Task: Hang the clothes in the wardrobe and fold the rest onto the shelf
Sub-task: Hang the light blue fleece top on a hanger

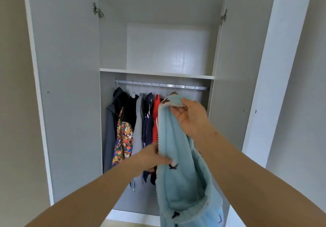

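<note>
**Blue fleece held up in front of the open wardrobe**

You are facing the wardrobe (112, 41) with both of its grey doors swung wide, the left door (67, 85) and the right door (234, 67) framing the inside. The white shelf (157, 74) runs across the middle, and the compartment above it shows only its pale back panel.

The light blue fleece garment (180, 182) is in your hands, in front of the right half of the hanging space and not on the rail or the shelf. It droops from chest height down to the bottom edge of the view. A white beaded trim runs along its edges.

Below the shelf, a row of clothes hangs from the left part of the metal rail (158, 85). From the left you have a dark grey jacket (110, 129), a black garment (130, 110) with a busy multicoloured printed piece (124, 142) in front of it, a pale grey top (139, 129), a navy one (148, 124) and a red one (155, 120). The fleece covers whatever hangs further right; only hanger hooks show there on the rail.

Your right hand (190, 117) is raised and pinches the top edge of the fleece between thumb and curled fingers. Your left hand (150, 158) is lower and grips the trimmed front edge; it is blurred, so the exact finger placement is hard to read.

Small dark bows (173, 166) sit along the fleece's front. A metal hinge (97, 10) shows near the top of each door.
</note>
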